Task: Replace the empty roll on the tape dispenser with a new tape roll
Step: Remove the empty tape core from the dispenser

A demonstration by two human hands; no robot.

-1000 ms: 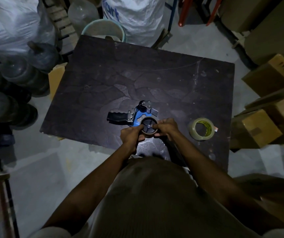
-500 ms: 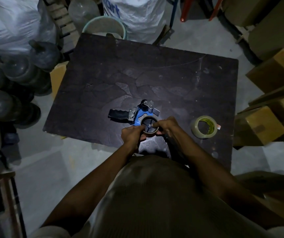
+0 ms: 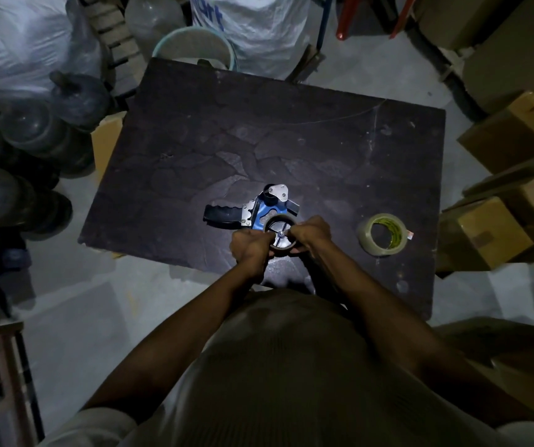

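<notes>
A blue tape dispenser [image 3: 260,210] with a black handle lies on its side on the dark table [image 3: 259,140], handle pointing left. A thin brown empty roll [image 3: 279,220] sits around its black hub. My left hand [image 3: 248,250] grips the roll's left side and my right hand [image 3: 311,233] grips its right side, fingers curled over the rim. The near part of the roll is hidden by my fingers. A new clear tape roll [image 3: 381,234] with a yellow-green core lies flat on the table to the right of my hands.
Cardboard boxes [image 3: 497,233] crowd the table's right edge. Large water bottles [image 3: 17,156] stack on the floor at the left. A bucket [image 3: 194,50] and white sacks [image 3: 252,24] stand beyond the far edge.
Both hands stay on the empty roll at the hub, and it seems to sit slightly higher on the hub. The view has shifted a little.
</notes>
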